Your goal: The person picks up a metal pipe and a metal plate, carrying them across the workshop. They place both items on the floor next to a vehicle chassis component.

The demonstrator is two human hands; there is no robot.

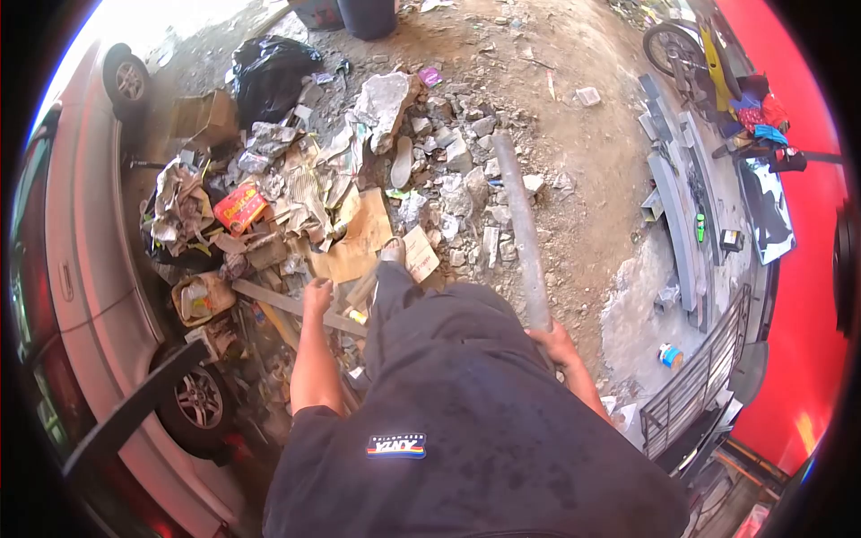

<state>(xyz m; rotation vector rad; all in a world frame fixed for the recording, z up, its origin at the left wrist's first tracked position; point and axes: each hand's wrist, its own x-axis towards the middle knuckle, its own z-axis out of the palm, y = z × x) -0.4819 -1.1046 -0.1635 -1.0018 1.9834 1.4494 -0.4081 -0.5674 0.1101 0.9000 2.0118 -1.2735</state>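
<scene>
My right hand [558, 345] is wrapped round the near end of a long grey pipe [518, 215]. The pipe slants forward over the rubble, its far end rising toward the broken stones. My left hand [317, 294] hangs at my left side with the fingers curled in, and nothing shows in it. Just below that hand in this view runs a long wooden board [291, 305] among the rubbish. One sandalled foot [393, 251] stands beside a flat piece of brown cardboard [354, 238].
Broken concrete [386, 103], a black plastic bag [269, 76] and a red packet [240, 208] lie in the heap ahead. A silver car [99, 260] flanks it on the left. Metal beams [673, 215], a black rack [700, 368] and a motorbike [686, 54] are on the right.
</scene>
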